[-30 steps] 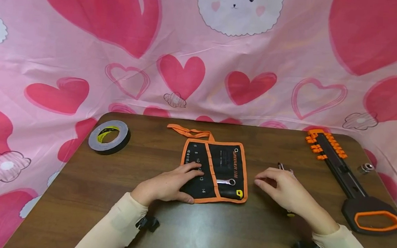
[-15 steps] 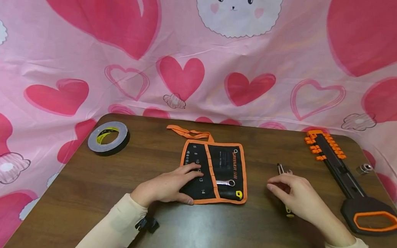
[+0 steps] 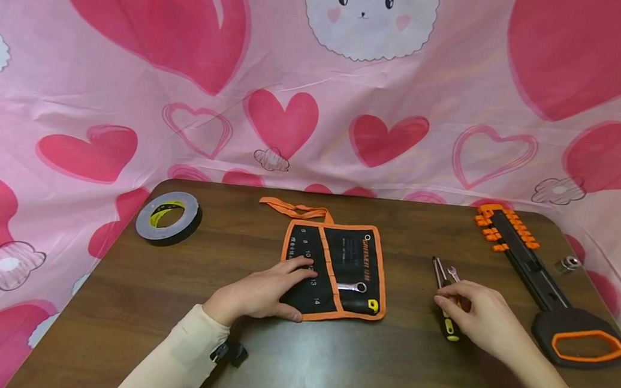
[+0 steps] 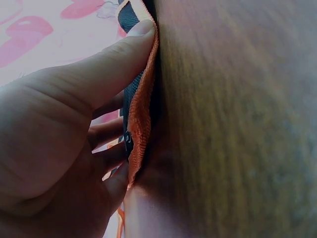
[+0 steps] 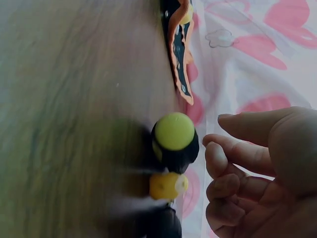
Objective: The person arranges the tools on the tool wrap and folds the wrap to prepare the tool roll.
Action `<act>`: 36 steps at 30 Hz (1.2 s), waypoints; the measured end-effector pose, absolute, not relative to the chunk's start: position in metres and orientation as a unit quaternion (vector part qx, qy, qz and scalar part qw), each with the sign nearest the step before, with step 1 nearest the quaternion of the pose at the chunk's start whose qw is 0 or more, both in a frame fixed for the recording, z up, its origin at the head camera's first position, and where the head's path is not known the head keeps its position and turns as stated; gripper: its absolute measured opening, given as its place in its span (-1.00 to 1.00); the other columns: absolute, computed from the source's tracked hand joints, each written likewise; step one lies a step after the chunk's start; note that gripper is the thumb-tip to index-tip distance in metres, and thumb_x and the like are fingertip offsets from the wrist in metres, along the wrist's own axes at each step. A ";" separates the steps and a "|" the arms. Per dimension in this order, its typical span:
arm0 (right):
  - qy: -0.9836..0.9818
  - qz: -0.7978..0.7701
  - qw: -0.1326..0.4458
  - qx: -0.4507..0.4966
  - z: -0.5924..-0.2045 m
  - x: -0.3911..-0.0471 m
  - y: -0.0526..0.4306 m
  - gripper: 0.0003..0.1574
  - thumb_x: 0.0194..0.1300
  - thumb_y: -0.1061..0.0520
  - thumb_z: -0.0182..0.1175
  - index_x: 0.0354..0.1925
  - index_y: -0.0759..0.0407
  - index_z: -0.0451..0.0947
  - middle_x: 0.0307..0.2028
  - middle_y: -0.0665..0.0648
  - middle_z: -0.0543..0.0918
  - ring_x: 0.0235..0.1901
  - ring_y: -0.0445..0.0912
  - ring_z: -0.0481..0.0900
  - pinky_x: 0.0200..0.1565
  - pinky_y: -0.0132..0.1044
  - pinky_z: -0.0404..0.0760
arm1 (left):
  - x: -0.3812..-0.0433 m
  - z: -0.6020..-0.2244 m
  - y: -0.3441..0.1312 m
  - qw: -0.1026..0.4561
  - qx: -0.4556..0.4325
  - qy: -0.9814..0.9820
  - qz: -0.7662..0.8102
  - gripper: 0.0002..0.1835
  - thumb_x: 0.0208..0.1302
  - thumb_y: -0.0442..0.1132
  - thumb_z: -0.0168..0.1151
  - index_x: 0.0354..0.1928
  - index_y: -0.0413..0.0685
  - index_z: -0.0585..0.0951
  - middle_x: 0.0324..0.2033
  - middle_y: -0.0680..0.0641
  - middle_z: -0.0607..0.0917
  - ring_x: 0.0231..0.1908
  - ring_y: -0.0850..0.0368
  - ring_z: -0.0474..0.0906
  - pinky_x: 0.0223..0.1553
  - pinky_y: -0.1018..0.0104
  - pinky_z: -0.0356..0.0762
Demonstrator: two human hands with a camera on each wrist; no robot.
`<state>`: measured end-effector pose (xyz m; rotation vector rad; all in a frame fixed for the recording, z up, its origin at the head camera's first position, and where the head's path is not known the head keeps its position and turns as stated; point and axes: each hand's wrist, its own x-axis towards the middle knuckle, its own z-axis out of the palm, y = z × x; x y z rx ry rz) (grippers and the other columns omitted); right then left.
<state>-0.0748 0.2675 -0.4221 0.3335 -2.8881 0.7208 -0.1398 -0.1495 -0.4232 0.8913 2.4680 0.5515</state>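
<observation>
My left hand rests on the left part of a black tool pouch with orange trim, its fingers spread over the numbered pockets. In the left wrist view my thumb lies at the orange edge. A wrench and a yellow-ended tool poke out of the pockets. To the right, my right hand hovers with loosely bent fingers above a screwdriver and a small wrench. The right wrist view shows a gap between this hand and the screwdriver's green-yellow end; nothing is held.
A roll of tape lies at the back left. On the right is a black tool with an orange-rimmed handle and orange clips, beside a metal socket. An orange strap trails behind the pouch. A heart-patterned cloth hangs behind the table.
My right hand has moved right and toward me, away from the pouch, uncovering more of the screwdriver and the small wrench. The left hand stays on the pouch.
</observation>
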 end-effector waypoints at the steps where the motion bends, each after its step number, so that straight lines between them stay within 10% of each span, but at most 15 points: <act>1: -0.961 0.238 0.080 0.114 -0.423 -0.074 0.269 -0.88 0.24 0.18 0.57 -0.25 0.04 0.81 -0.44 -0.17 0.57 -0.47 -0.39 0.32 -0.42 -0.36 0.33 | -0.140 -0.423 -0.150 0.228 0.323 0.896 0.201 -0.11 0.34 0.14 0.53 0.63 0.21 0.36 0.71 0.04 0.14 0.69 -0.05 0.09 0.51 -0.24 0.43; 36: -0.980 0.196 -0.029 0.024 -0.424 -0.082 0.270 -0.57 0.25 -0.19 0.56 -0.35 0.13 0.75 -0.53 -0.03 0.51 -0.47 -0.10 0.40 -0.38 -0.21 0.33 | -0.139 -0.424 -0.150 0.231 0.323 0.894 0.205 -0.11 0.35 0.14 0.51 0.64 0.22 0.35 0.71 0.04 0.13 0.70 -0.05 0.07 0.52 -0.23 0.42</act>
